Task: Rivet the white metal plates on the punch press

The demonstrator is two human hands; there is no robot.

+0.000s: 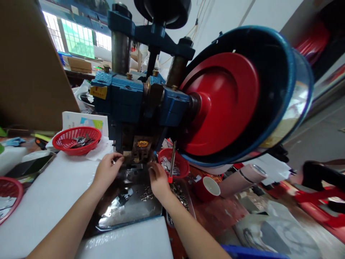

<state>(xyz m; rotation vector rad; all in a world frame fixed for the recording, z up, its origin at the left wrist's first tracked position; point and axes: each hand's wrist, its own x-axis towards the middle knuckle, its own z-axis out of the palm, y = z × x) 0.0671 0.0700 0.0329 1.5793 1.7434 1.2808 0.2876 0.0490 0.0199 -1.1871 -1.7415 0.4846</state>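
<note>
A blue bench press (129, 95) stands right in front of me, with a steel die (141, 151) at its foot. To the left of the die, my left hand (109, 168) is closed in a pinch; something small and metallic shows at its fingers, too small to name. My right hand (159, 181) is at the die's right side, fingers curled together, and what they hold, if anything, is hidden. Between my forearms lies a shiny metal plate (134, 203), bearing flat metal pieces (124, 197) and a scatter of tiny brass-coloured parts (147, 194).
A red basket (63, 142) of metal pieces sits left of the press, another red basket (183, 166) right of it. Beside my right forearm is a tray (190, 201) of small parts. A red flywheel (229, 104), a red cup (211, 187) and a pink bottle (242, 180) are farther right.
</note>
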